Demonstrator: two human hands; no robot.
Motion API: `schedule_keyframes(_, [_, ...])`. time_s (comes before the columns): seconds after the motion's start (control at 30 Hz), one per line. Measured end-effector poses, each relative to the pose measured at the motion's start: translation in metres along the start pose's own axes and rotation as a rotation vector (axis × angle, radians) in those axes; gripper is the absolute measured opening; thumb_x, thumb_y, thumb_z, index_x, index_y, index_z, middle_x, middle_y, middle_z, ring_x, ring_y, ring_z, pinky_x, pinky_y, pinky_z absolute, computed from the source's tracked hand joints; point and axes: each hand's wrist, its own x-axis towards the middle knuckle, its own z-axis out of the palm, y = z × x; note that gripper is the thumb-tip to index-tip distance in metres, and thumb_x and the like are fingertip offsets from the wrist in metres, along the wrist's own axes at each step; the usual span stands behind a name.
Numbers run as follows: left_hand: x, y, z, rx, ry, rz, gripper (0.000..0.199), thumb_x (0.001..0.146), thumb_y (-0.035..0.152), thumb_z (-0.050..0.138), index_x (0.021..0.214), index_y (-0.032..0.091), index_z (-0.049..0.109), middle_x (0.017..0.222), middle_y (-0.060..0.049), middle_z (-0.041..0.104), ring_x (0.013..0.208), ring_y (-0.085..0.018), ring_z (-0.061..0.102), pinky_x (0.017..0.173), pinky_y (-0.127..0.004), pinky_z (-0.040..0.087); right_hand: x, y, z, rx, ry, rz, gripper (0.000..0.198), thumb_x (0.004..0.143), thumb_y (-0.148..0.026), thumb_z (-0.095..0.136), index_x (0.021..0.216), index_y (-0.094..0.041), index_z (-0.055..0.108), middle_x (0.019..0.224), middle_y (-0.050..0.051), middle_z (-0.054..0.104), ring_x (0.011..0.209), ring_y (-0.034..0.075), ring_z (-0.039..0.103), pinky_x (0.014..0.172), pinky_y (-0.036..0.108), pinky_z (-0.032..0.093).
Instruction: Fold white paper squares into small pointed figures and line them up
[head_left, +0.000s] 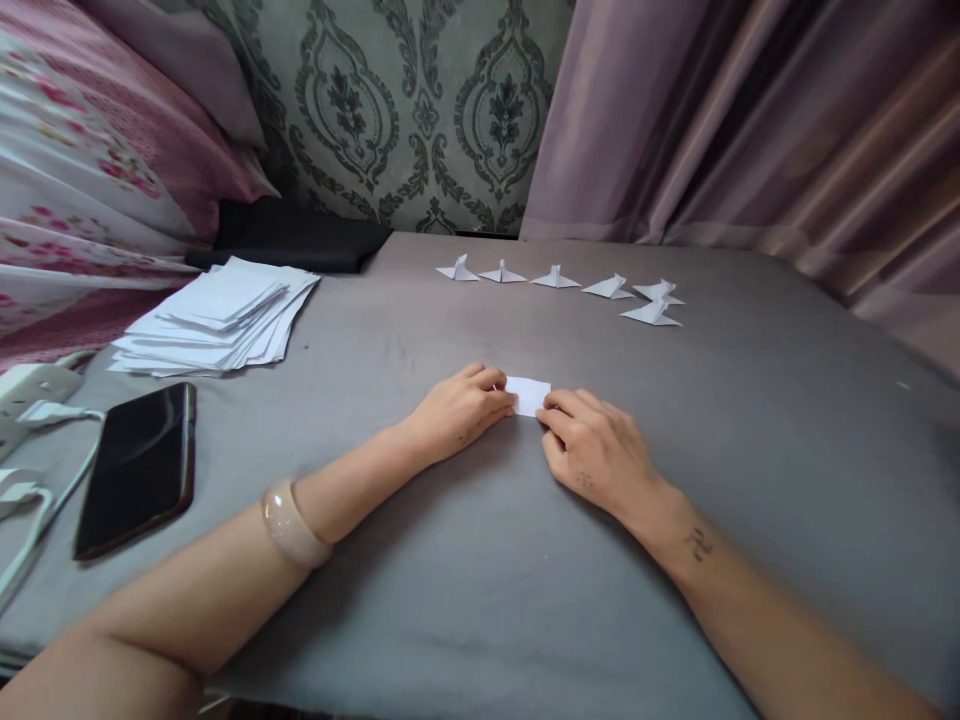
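Note:
A small white piece of paper [528,396] lies in the middle of the grey-covered table, its outline a rectangle. My left hand [463,408] grips its left end, fingers closed together over that edge. At the right end, the fingertips of my right hand [596,445] are pressed on the paper, the fingers curled. The paper's two ends are partly hidden under the fingers. Beyond it, towards the back of the table, stand several folded white paper figures [556,277] with pointed wings, spread in a row.
At the left lies a loose stack of white paper sheets [217,320], with a black cloth [300,235] behind it. Nearer me are a phone [139,470] and a white power strip [30,390] with cables. Mauve curtains [712,120] hang at the back right.

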Motion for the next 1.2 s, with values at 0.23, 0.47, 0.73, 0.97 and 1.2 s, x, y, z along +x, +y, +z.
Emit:
schedule_keyframes(0.23, [-0.002,0.008,-0.002,0.195,-0.081,0.064,0.035,0.097,0.023,0.032,0.094,0.016,0.066,0.092,-0.012,0.063,0.083,-0.021,0.054,0.065,-0.030,0.043,0.000,0.004,-0.001,0.048,0.049,0.173,0.022,0.075,-0.009,0.047,0.073,-0.021,0.065,0.085,0.006,0.070,0.077,0.021,0.059,0.058,0.032,0.039])
schedule_keyframes(0.47, [-0.001,0.009,-0.002,0.141,0.018,-0.019,0.038,0.098,0.026,0.027,0.095,0.014,0.063,0.087,-0.011,0.065,0.081,-0.020,0.057,0.065,-0.029,0.043,0.008,0.014,0.008,0.361,0.239,0.411,0.026,0.074,-0.012,0.049,0.091,-0.021,0.066,0.092,0.006,0.067,0.077,0.019,0.061,0.069,0.033,0.048])
schedule_keyframes(0.73, [-0.004,0.007,0.000,-0.036,0.080,-0.006,0.036,0.097,0.036,0.035,0.102,0.015,0.064,0.097,-0.012,0.066,0.090,-0.021,0.060,0.079,-0.033,0.046,0.014,0.014,0.013,0.450,0.285,0.143,0.015,0.086,-0.021,0.054,0.092,-0.026,0.067,0.110,0.007,0.061,0.105,0.022,0.055,0.095,0.043,0.045])
schedule_keyframes(0.97, [0.002,0.017,-0.002,-1.114,0.362,-0.552,0.029,0.083,0.043,0.063,0.090,0.016,0.071,0.085,-0.006,0.071,0.076,-0.017,0.064,0.072,-0.029,0.050,0.015,0.009,0.000,0.724,0.484,0.384,0.038,0.087,-0.032,0.057,0.123,-0.024,0.048,0.113,0.010,0.063,0.104,0.021,0.061,0.089,0.041,0.050])
schedule_keyframes(1.2, [0.007,0.019,-0.001,-1.722,0.343,-0.848,0.020,0.073,0.027,0.076,0.082,0.009,0.071,0.078,-0.008,0.071,0.072,-0.014,0.066,0.073,-0.029,0.054,0.012,0.001,0.007,0.592,0.306,0.209,0.038,0.084,-0.012,0.047,0.118,-0.027,0.052,0.107,0.007,0.059,0.097,0.019,0.059,0.084,0.036,0.051])
